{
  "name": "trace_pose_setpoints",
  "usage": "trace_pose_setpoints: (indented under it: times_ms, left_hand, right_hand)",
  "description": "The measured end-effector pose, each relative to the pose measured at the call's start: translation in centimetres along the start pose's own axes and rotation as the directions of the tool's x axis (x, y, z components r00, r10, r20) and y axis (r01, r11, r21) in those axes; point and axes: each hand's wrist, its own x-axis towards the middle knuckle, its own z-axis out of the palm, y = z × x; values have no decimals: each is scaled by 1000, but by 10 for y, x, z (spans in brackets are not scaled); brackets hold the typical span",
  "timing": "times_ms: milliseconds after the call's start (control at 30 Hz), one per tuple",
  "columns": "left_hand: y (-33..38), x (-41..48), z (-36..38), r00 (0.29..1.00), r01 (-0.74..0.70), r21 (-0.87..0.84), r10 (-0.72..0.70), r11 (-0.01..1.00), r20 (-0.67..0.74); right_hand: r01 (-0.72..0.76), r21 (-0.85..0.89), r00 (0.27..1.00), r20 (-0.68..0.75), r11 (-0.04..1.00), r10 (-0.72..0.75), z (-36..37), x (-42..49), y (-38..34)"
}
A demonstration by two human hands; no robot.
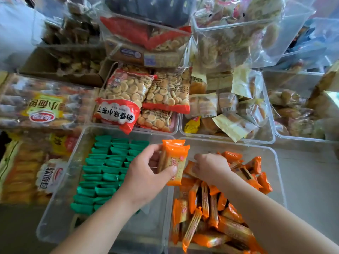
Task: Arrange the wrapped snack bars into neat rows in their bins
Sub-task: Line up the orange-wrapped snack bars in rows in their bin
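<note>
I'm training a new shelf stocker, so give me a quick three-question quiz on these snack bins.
1. True or false: the green bars lie in neat rows.
2. The left hand holds: A) green bars B) orange bars C) nothing.
3. Fill in: the right hand reaches into a jumbled pile of ____ bars.
Key: 1 true; 2 B; 3 orange.

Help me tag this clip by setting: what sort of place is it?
Likely a snack shop or stockroom: clear bins hold green bars and orange bars, with biscuit bags and bread packs crowded around.
</note>
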Motion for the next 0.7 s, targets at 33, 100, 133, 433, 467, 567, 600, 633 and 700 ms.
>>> trace_pose_setpoints:
  times_ms: [33,100,133,433,467,567,600,633,700]
  left_hand:
    - [-1,-1,-2,1000,9,-1,-9,1000,-3]
    - [-3,-4,-5,1000,25,-4,-25,1000,1]
    - [-3,-5,-6,999,32,-10,-32,999,1]
    - [-6,-13,-9,999,45,-37,-45,998,-10]
    - [-4,-14,-8,999,36,-38,-36,999,-15]
    - [1,-18,-5,1000,14,-35,-15,999,-28]
    - [4,-19,-4,1000,7,-36,-8,999,-28]
    - [7,-21,-3,1000,-1,-36,0,999,-29]
    - [13,-25,-1,999,-26,-33,25,999,-26]
  right_hand:
    - [0,-52,1000,4,999,0,4,2,-4]
    - [3,-78,1000,18,997,-2,12,2,-9]
    - [-2,-66,1000,29,998,4,14,2,-10]
    - [11,454,996,-87,891,32,-16,-35,7]
    - [34,477,988,-148,878,43,-24,-45,11]
    - [101,718,972,-220,689,87,-51,-78,15]
    - [107,792,977,-197,601,85,-58,-89,16]
    - [94,852,986,-152,516,72,-64,-98,17]
    - [46,903,996,-72,427,45,-72,-116,21]
